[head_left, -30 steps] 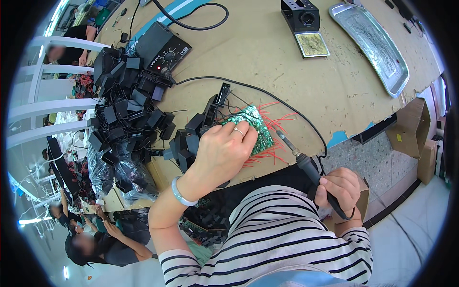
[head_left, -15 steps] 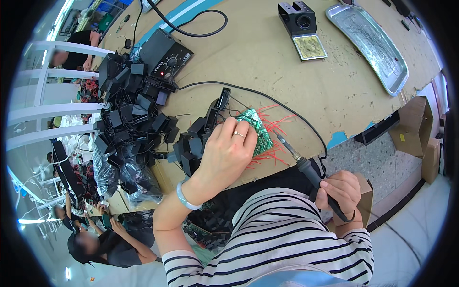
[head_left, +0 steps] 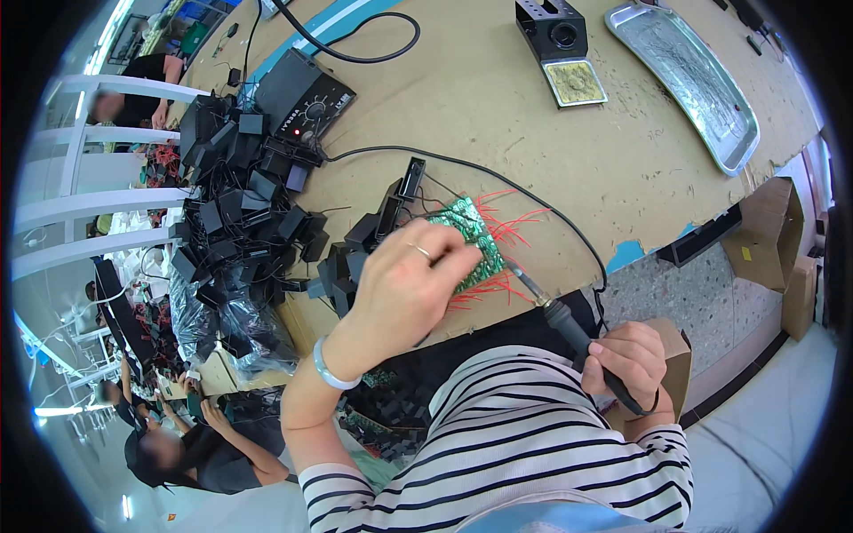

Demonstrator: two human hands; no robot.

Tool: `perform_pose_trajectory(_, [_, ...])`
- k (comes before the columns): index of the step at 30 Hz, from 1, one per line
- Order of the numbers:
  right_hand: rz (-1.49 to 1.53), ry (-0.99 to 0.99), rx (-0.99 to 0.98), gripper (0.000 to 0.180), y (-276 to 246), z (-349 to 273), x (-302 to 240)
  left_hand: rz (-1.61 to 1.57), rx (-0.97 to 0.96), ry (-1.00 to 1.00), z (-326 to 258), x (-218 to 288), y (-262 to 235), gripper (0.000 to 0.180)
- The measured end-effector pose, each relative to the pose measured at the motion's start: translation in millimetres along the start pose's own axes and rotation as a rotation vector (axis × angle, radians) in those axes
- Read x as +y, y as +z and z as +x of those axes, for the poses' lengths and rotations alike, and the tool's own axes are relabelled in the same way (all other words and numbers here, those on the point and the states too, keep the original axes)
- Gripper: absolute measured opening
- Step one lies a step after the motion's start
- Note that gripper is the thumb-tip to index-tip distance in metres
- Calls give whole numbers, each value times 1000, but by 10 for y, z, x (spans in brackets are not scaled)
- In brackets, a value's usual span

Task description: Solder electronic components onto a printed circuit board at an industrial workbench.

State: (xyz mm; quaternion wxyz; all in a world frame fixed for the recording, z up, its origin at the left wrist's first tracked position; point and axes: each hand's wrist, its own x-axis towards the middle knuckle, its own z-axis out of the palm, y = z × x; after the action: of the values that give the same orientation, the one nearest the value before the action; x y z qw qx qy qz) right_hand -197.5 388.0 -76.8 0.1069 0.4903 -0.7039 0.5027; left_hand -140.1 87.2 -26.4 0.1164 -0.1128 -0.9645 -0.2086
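At centre, left hand (head_left: 410,280) curls over green circuit board (head_left: 488,253), its grip unclear; at lower right, right hand (head_left: 627,360) clasps soldering iron (head_left: 567,325), best steered steadily, tip clear of fingers.

Green circuit board (head_left: 471,222) is lying askew, red wires (head_left: 487,290) splaying past its edges. Soldering iron (head_left: 565,323), dark-handled, is slanting up-left, tip at board's right edge; contact unclear.
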Motion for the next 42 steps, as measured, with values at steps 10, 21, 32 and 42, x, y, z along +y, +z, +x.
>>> perform_pose_trajectory(10, [20,7,-71,21,11,-37,-28,36,-119,32,-105,9,113,25])
perform_pose_trajectory(21, [32,-25,-83,20,46,15,-8,70,-167,-28,-75,53,122,27])
perform_pose_trajectory(32, [4,-55,-96,21,27,-24,-48,90,-156,-16,-60,66,144,23])
perform_pose_trajectory(42, [-54,-22,-21,21,-74,1,-29,146,-181,-9,-53,92,124,23])
